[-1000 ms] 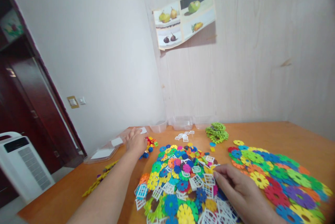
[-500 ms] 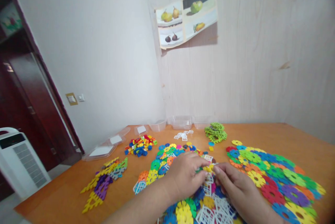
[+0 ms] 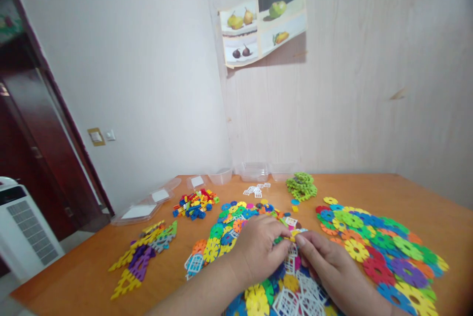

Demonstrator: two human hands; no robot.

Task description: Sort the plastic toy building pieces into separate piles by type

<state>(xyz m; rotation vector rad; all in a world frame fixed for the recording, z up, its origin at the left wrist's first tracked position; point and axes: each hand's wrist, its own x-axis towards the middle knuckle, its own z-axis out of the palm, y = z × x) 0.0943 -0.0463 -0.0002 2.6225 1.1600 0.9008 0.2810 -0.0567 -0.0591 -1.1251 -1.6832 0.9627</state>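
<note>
In the head view my left hand [image 3: 258, 247] and my right hand [image 3: 327, 257] meet over a pile of mixed plastic pieces. Thumb and fingers of both are pinched on a small yellow plastic piece [image 3: 294, 235], mostly covered by the fingertips. Beneath them lie white lattice window pieces [image 3: 310, 290] and notched discs, among them a yellow notched disc [image 3: 257, 301] near my left forearm. Right of my right hand spreads a heap of notched discs, with a purple disc [image 3: 408, 271] and a red disc [image 3: 378, 266] on top.
Left on the wooden table [image 3: 84, 276] lie yellow and purple notched triangles [image 3: 138, 262]. Behind are small coloured bricks [image 3: 195, 204], green linking pieces [image 3: 302, 187] and several white window pieces [image 3: 254, 191]. Clear plastic tubs [image 3: 253, 172] and lids [image 3: 138, 211] line the back edge.
Both hands keep their pinch on the yellow piece, which now shows less between the fingertips. The whole view has shifted slightly, so the table things appear a little further left.
</note>
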